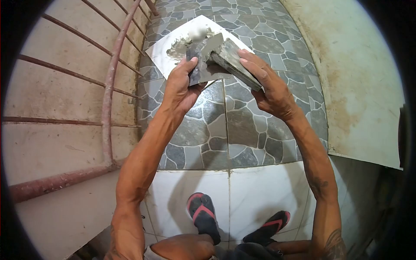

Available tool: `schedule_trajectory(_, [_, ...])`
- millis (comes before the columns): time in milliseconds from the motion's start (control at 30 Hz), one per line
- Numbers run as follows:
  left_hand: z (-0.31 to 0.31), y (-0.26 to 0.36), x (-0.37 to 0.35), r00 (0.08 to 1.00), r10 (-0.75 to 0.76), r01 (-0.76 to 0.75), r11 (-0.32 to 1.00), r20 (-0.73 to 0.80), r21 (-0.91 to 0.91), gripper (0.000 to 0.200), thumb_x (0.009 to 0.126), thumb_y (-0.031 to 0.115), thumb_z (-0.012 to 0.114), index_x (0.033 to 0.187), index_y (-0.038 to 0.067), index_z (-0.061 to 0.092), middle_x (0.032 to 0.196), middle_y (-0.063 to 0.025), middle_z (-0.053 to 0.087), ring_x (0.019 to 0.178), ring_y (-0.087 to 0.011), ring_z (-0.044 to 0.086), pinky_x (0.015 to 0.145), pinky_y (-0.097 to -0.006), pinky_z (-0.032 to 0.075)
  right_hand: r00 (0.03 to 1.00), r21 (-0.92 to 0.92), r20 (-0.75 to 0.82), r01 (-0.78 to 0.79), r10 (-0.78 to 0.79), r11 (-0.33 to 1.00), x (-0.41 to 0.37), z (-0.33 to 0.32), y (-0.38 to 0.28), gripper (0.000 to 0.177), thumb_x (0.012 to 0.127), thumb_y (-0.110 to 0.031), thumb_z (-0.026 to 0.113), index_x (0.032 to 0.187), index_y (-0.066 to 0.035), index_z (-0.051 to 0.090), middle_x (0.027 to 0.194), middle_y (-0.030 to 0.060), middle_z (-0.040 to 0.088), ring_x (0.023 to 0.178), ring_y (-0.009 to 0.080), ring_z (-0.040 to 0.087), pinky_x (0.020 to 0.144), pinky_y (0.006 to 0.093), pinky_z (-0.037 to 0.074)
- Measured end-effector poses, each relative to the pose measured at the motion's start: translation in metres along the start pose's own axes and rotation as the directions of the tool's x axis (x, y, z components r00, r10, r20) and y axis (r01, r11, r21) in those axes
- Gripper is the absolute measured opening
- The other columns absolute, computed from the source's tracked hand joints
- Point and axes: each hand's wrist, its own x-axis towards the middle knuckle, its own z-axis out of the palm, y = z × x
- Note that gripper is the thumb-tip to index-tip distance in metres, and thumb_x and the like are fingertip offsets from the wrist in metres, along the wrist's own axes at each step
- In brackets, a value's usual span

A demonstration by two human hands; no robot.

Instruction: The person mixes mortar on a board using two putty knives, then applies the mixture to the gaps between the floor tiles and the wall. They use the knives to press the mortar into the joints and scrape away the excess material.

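My left hand (183,82) grips the near-left edge of a flat grey piece (199,71) smeared with wet mortar, its thumb on top. My right hand (271,86) is closed around a thick rectangular block (237,63) with a mortar-dusted top and a dark, layered side; its exact kind does not show. The block is tilted, and its left end meets or overlaps the flat piece. Beneath both lies a white tile (162,50) set diagonally on the floor, with lumps of grey mortar (177,48) on it.
Stone-patterned floor tiles (245,125) meet white marbled tiles (260,184) near my feet in flip-flops (203,210). A reddish metal railing (110,86) stands along the left wall (52,82). A stained wall (351,82) closes the right side.
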Motion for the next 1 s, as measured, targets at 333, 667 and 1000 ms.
schedule_trajectory(333, [-0.002,-0.020,-0.003,0.998,-0.007,0.002,0.996,0.060,0.086,0.032,0.099,0.012,0.052,0.129,0.002,0.046,0.112,-0.0108,0.062,0.094,-0.0185,0.066,0.079,-0.0316,0.059,0.997,-0.092,0.073,-0.001,0.008,0.996,-0.031,-0.025,0.012,0.078,0.068,0.019,0.059,0.139,-0.009,0.043,0.142,0.0162,0.049,0.131,0.0350,0.048,0.110,0.0408,0.043])
schedule_trajectory(667, [0.012,-0.014,-0.015,0.991,0.021,-0.039,0.990,0.134,0.138,0.036,0.099,0.017,0.053,0.132,0.004,0.046,0.113,-0.0100,0.062,0.097,-0.0199,0.066,0.083,-0.0361,0.057,0.972,-0.191,0.177,-0.119,0.153,0.974,-0.055,-0.080,0.004,0.062,0.073,0.015,0.055,0.132,-0.004,0.049,0.136,0.0161,0.055,0.125,0.0321,0.054,0.106,0.0380,0.046])
schedule_trajectory(1000, [0.017,-0.045,-0.035,0.962,-0.128,0.105,0.989,0.240,0.105,0.039,0.099,0.019,0.050,0.135,0.003,0.043,0.116,-0.0094,0.061,0.099,-0.0176,0.065,0.088,-0.0355,0.056,0.544,0.874,0.332,-0.485,0.770,-0.034,-0.040,-0.111,-0.039,0.034,0.086,-0.020,0.052,0.111,0.003,0.059,0.104,0.0159,0.065,0.091,0.0275,0.065,0.074,0.0447,0.053])
